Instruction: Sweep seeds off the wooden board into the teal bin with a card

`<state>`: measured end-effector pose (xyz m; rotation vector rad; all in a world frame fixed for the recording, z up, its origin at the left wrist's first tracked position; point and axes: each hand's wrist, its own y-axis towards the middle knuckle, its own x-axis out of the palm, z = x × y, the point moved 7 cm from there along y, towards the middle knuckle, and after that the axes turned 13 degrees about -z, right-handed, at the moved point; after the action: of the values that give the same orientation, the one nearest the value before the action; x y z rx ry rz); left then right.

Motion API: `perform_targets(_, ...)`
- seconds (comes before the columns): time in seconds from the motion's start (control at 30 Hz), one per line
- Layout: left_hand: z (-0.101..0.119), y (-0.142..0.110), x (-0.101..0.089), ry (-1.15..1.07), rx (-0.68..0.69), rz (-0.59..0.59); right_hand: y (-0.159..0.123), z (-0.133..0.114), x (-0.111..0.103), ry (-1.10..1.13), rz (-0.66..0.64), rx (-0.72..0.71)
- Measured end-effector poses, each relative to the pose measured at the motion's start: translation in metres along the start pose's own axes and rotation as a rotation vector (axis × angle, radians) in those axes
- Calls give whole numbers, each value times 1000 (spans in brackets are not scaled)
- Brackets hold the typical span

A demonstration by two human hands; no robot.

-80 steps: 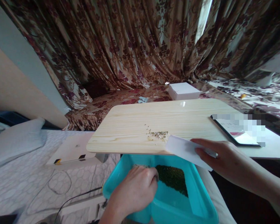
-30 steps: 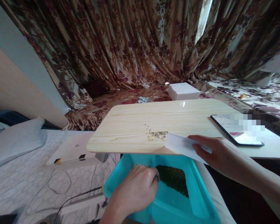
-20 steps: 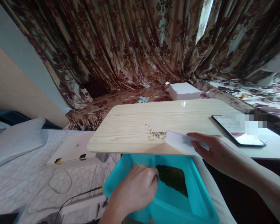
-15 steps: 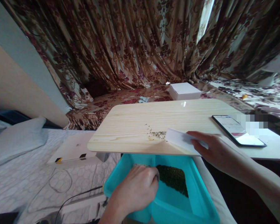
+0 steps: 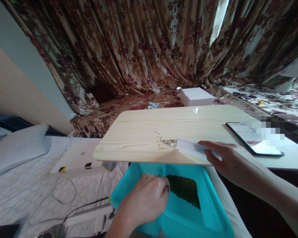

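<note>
My right hand (image 5: pixel 228 158) grips a flat white card (image 5: pixel 191 147) and holds it tilted on the wooden tabletop (image 5: pixel 134 129). The card's left edge touches a small scatter of green and pale grains (image 5: pixel 170 142). Below the table edge, my left hand (image 5: pixel 149 198) is closed over the turquoise divided tray (image 5: pixel 215 201); what its fingers hold, if anything, is hidden. Dark green grains (image 5: pixel 185 190) lie heaped in the tray's right compartment. Some pale grains (image 5: pixel 149 175) show behind my left hand in the left compartment.
A phone (image 5: pixel 254 138) lies on the right of the tabletop. Behind the table is a white box (image 5: pixel 197 96). A flat white carton (image 5: pixel 76 157) and cables (image 5: pixel 81 208) lie on the bed at left. Patterned curtains (image 5: pixel 139 43) hang at the back.
The white card has shifted very slightly in my right hand, its free edge a little lower and further right. My left hand stays in place over the tray.
</note>
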<state>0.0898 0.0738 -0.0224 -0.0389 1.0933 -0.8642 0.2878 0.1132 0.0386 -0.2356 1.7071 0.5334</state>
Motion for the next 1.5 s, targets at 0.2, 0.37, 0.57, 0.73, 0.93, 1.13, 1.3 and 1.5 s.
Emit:
perform_targets(0.2, 0, 2, 1, 7, -9, -7, -3, -4, -1, 29, -3, -32)
perform_targets(0.37, 0, 2, 1, -2, -2, -20, -3, -2, 1, 41, 55, -46)
perform_targets(0.57, -3, 1, 1, 4, -12, -11, 0, -14, 1, 71, 54, -129)
perform_targets(0.73, -3, 0, 2, 1, -11, -13, -13, -21, 0, 134, 41, -187)
perform_targets(0.93, 4, 2, 3, 36, -29, -17, -34, -22, -8, 232, -26, -234)
perform_targets(1.13, 22, 10, 11, 159, 17, -63, -29, 18, -18, 95, 153, -64)
perform_targets(1.3, 50, 23, 21, 307, 127, -86, -15, 41, -4, -1, 124, 36)
perform_targets(1.5, 69, 35, 26, 373, 174, -116, -10, 24, 14, 67, 42, 10)
